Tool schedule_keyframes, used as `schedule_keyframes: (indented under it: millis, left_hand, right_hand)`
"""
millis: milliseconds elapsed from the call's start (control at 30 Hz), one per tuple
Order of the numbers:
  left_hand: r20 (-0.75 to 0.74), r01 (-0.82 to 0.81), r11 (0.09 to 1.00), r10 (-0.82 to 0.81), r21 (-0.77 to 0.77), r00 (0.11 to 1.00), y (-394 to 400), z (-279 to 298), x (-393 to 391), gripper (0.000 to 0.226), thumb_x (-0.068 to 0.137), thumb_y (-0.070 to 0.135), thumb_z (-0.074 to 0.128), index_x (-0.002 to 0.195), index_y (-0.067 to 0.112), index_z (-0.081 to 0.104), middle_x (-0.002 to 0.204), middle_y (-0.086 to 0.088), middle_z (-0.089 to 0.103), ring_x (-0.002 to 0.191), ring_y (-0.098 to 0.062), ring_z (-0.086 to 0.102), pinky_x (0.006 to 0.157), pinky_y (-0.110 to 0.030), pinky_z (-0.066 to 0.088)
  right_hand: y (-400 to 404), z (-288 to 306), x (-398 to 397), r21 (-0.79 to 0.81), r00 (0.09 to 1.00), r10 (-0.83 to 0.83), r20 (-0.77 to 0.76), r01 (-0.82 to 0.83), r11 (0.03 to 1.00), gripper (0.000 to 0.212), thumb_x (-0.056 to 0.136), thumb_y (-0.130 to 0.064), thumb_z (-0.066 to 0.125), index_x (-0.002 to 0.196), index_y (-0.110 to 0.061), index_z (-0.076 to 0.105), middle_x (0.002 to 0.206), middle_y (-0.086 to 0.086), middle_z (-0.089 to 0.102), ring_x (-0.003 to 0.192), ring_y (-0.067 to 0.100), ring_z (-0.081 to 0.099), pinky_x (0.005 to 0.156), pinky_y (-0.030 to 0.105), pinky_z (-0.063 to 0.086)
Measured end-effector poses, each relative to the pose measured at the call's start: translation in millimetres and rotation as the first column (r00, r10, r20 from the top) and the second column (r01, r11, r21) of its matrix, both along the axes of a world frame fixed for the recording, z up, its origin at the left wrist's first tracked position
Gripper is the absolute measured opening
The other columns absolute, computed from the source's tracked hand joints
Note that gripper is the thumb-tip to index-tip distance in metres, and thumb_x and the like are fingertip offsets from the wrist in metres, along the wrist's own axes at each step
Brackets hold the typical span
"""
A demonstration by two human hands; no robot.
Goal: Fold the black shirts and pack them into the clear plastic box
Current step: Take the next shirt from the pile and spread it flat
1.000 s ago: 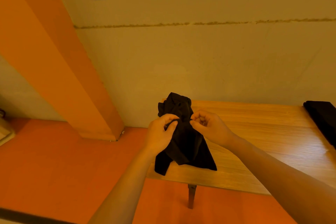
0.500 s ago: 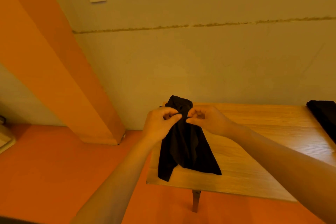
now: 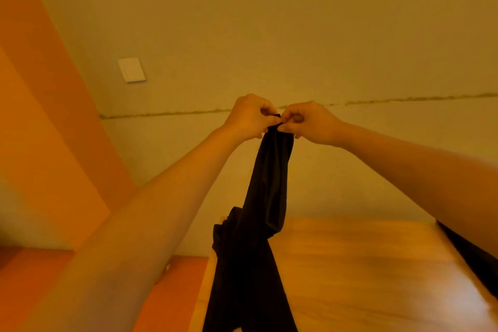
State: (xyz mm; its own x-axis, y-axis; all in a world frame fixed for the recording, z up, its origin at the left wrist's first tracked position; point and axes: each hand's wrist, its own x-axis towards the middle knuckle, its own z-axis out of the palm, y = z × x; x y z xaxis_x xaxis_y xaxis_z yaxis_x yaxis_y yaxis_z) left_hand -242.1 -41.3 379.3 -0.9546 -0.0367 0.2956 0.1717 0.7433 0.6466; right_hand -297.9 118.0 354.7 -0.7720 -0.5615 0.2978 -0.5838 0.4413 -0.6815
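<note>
Overhead, black shirt (image 3: 266, 191) hanging lengthwise, seemingly collar-up, top edge between pinching fingers (image 3: 272, 112).

No text, label, brand, number or sign can be read anywhere in the view. The wall plate (image 3: 131, 69) is blank, and the black shirt (image 3: 270, 183) shows no print or tag.
</note>
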Motion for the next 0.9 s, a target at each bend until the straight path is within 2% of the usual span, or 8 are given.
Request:
schedule_keyframes:
  millis: [100, 233, 367, 533, 667, 800, 900]
  left_hand:
    - [-0.057, -0.019, 0.997, 0.023, 0.070, 0.998, 27.1, 37.9, -31.0, 0.013, 0.086, 0.016, 0.071, 0.097, 0.008, 0.070, 0.083, -0.005, 0.068, 0.066, -0.012, 0.066, 0.052, -0.019, 0.054]
    - [-0.125, -0.004, 0.968, 0.037, 0.253, 0.991, 64.5, 83.8, -70.7, 0.009, 0.085, 0.007, 0.071, 0.094, 0.004, 0.069, 0.086, -0.011, 0.069, 0.073, -0.019, 0.069, 0.064, -0.028, 0.060]
    - [-0.178, 0.009, 0.901, 0.076, 0.433, 0.981, 88.1, 112.8, -104.4, 0.010, 0.084, 0.002, 0.071, 0.093, 0.001, 0.067, 0.088, -0.009, 0.067, 0.081, -0.018, 0.070, 0.070, -0.023, 0.059]
    - [-0.154, -0.102, 0.845, 0.212, 0.524, 0.965, 88.5, 112.8, -141.6, 0.011, 0.084, 0.001, 0.070, 0.093, 0.000, 0.064, 0.088, -0.010, 0.064, 0.084, -0.022, 0.067, 0.068, -0.023, 0.059]
    - [-0.076, -0.206, 0.799, 0.299, 0.565, 0.951, 77.5, 95.7, -163.5, 0.018, 0.085, 0.000, 0.069, 0.101, -0.003, 0.062, 0.099, -0.018, 0.063, 0.089, -0.028, 0.067, 0.067, -0.025, 0.058]
    - [-0.025, -0.282, 0.752, 0.368, 0.596, 0.930, 65.1, 77.4, -173.4, 0.019, 0.086, 0.001, 0.068, 0.104, -0.005, 0.062, 0.101, -0.021, 0.063, 0.083, -0.028, 0.066, 0.065, -0.027, 0.056]
    - [0.000, -0.318, 0.738, 0.395, 0.595, 0.918, 54.7, 66.6, -181.0, 0.028, 0.087, 0.008, 0.069, 0.111, -0.006, 0.062, 0.106, -0.019, 0.064, 0.088, -0.025, 0.064, 0.073, -0.035, 0.054]
  right_hand:
    - [25.9, 41.0, -31.1, -0.066, 0.998, -0.034, -0.057, 0.030, 0.997, 0.006, 0.088, -0.013, 0.067, 0.092, -0.009, 0.066, 0.073, 0.000, 0.065, 0.054, -0.004, 0.059, 0.054, 0.010, 0.049]
    - [68.5, 94.3, -71.3, -0.132, 0.984, -0.101, -0.147, 0.082, 0.988, 0.006, 0.089, -0.016, 0.066, 0.092, -0.010, 0.065, 0.074, -0.002, 0.064, 0.064, 0.005, 0.060, 0.054, 0.012, 0.049]
    - [125.8, 124.5, -109.4, -0.170, 0.963, -0.192, -0.187, 0.161, 0.972, 0.008, 0.090, -0.016, 0.065, 0.094, -0.009, 0.064, 0.077, 0.002, 0.064, 0.066, 0.009, 0.060, 0.058, 0.017, 0.049]
    - [209.8, 122.8, -155.3, -0.141, 0.944, -0.298, -0.143, 0.278, 0.950, 0.008, 0.091, -0.016, 0.064, 0.095, -0.008, 0.064, 0.082, 0.005, 0.064, 0.068, 0.012, 0.061, 0.063, 0.025, 0.051]
    - [268.3, 105.6, -183.9, -0.117, 0.926, -0.371, -0.065, 0.362, 0.925, 0.006, 0.091, -0.015, 0.064, 0.091, -0.009, 0.064, 0.082, 0.004, 0.064, 0.070, 0.017, 0.060, 0.070, 0.033, 0.051]
    - [319.2, 89.6, -206.3, -0.126, 0.888, -0.459, -0.004, 0.455, 0.881, 0.006, 0.091, -0.014, 0.064, 0.087, -0.010, 0.064, 0.083, 0.008, 0.065, 0.071, 0.019, 0.060, 0.074, 0.037, 0.050]
    - [350.9, 83.8, -221.9, -0.169, 0.860, -0.510, 0.029, 0.507, 0.845, 0.005, 0.091, -0.014, 0.064, 0.087, -0.010, 0.064, 0.086, 0.012, 0.066, 0.074, 0.020, 0.061, 0.077, 0.039, 0.051]
